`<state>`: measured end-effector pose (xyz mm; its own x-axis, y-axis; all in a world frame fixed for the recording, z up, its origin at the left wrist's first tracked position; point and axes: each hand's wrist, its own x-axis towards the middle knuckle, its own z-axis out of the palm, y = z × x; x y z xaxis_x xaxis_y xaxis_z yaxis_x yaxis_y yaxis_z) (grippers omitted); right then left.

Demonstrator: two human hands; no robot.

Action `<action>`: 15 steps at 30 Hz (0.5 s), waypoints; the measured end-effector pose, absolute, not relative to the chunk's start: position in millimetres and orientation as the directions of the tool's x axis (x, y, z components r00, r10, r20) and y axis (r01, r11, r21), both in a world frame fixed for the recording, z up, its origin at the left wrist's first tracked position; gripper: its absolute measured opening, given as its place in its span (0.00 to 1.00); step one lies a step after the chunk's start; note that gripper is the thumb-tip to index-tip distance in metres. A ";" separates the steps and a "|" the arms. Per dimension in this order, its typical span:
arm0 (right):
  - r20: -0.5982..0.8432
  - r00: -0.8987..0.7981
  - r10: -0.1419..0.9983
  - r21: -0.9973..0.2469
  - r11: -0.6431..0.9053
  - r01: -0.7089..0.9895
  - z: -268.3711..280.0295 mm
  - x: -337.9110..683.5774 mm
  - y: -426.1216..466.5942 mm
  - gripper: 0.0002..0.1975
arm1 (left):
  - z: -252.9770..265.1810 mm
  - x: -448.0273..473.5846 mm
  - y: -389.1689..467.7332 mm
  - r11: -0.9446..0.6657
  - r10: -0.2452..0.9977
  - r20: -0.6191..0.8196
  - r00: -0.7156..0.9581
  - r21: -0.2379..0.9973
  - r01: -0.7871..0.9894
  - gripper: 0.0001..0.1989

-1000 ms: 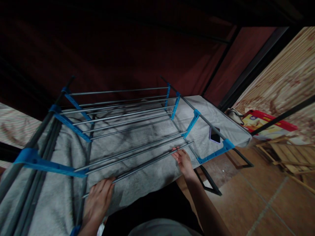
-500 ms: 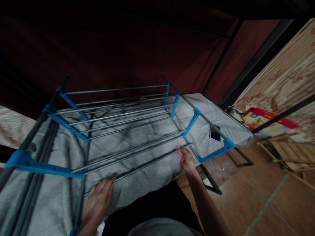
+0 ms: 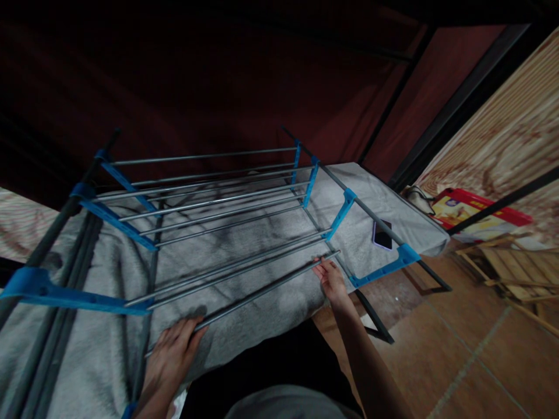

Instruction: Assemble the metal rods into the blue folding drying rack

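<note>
A loose grey metal tube [image 3: 262, 291] slants across the front of a half-built rack, held at both ends. My left hand [image 3: 172, 352] is closed over its near left end, palm down. Close to the right end, my right hand [image 3: 329, 276] grips the same tube between thumb and fingers. The rack lies on a grey blanket, with blue plastic brackets [image 3: 384, 270] on its right pole and another blue bracket [image 3: 78, 298] at the left. Several crossbars [image 3: 218, 198] span between the brackets behind the tube. The front brackets have no tube seated along their outer edge.
Several spare tubes [image 3: 65, 326] lie at the left on the blanket [image 3: 100, 349]. A phone [image 3: 383, 234] rests at the right under the rack's pole. Beyond the bed edge are a red and yellow box [image 3: 476, 209] and a folded wooden piece [image 3: 515, 270] on the tiled floor.
The tube's left end has shifted slightly left and down with my left hand. My right hand stays nearly in place, and the view has moved a little.
</note>
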<state>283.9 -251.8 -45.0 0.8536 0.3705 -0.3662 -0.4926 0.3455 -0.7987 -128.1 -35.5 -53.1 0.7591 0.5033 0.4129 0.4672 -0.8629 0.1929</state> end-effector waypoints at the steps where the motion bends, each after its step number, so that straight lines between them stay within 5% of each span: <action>1: -0.361 0.855 0.372 -0.806 0.337 -0.487 -44.9 283.8 -252.0 0.16 | -53.5 -127.7 -35.7 -0.867 0.496 0.423 0.758 0.187 0.463 0.19; 15: -0.348 0.839 0.419 -0.808 0.319 -0.495 -52.6 283.5 -253.0 0.23 | -61.5 -117.1 -44.9 -0.860 0.501 0.461 0.732 0.175 0.479 0.19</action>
<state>283.5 -253.0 -52.6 0.8386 0.4192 -0.3479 -0.4948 0.3190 -0.8083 -117.1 -44.9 -61.5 0.7320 0.5014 0.4612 0.4788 -0.8602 0.1753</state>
